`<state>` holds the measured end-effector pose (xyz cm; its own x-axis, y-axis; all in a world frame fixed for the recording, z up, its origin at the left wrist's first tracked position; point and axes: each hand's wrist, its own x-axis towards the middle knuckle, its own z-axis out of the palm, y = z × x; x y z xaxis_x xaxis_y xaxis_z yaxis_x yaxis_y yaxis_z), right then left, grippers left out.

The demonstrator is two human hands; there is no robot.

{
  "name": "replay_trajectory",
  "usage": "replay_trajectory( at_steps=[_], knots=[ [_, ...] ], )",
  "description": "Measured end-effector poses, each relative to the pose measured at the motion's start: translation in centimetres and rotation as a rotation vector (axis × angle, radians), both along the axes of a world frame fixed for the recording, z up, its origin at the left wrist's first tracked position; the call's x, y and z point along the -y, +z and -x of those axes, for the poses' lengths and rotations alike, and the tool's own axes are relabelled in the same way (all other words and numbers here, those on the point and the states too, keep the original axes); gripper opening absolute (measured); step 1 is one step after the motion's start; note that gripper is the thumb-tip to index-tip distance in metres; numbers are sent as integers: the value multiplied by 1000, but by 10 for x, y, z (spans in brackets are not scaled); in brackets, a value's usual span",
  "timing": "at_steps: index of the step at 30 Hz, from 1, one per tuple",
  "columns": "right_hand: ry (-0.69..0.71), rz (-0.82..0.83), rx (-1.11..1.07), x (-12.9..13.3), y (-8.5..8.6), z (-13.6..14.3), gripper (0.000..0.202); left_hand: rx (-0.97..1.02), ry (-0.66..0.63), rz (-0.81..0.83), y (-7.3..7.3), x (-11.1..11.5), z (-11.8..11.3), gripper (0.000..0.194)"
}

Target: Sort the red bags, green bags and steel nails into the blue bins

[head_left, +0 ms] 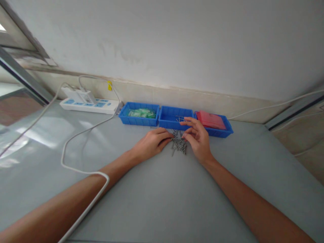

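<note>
A loose pile of several grey metal screws (178,144) lies on the grey table, just in front of three blue trays. My left hand (152,141) rests palm down at the pile's left edge, its fingertips touching the screws. On the pile's right side is my right hand (198,136), with thumb and forefinger pinched together at the screws; whether a screw is between them I cannot tell. The middle blue tray (167,122) holds a few screws. The left blue tray (126,118) holds green pieces. The right blue tray (227,129) holds a red packet (211,120).
A white power strip (88,105) with plugged adapters lies at the back left. Its white cable (76,168) loops across the table and over my left forearm. A wall rises right behind the trays. Another white cable (273,106) runs along the back right.
</note>
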<state>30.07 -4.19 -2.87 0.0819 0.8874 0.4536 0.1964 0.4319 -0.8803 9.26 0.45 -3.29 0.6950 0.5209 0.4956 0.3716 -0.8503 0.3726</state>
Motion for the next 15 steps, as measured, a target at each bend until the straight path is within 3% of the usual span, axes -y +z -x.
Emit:
replay_trajectory(
  at_steps=[7,11,15],
  knots=[
    [8,-8,273,5,4,4,16,90,51,37,4,1,2,19],
    [28,-1,327,4,5,6,17,223,145,119,7,0,2,17],
    [90,-30,361,5,6,5,31,498,279,347,5,-4,2,24]
  ],
)
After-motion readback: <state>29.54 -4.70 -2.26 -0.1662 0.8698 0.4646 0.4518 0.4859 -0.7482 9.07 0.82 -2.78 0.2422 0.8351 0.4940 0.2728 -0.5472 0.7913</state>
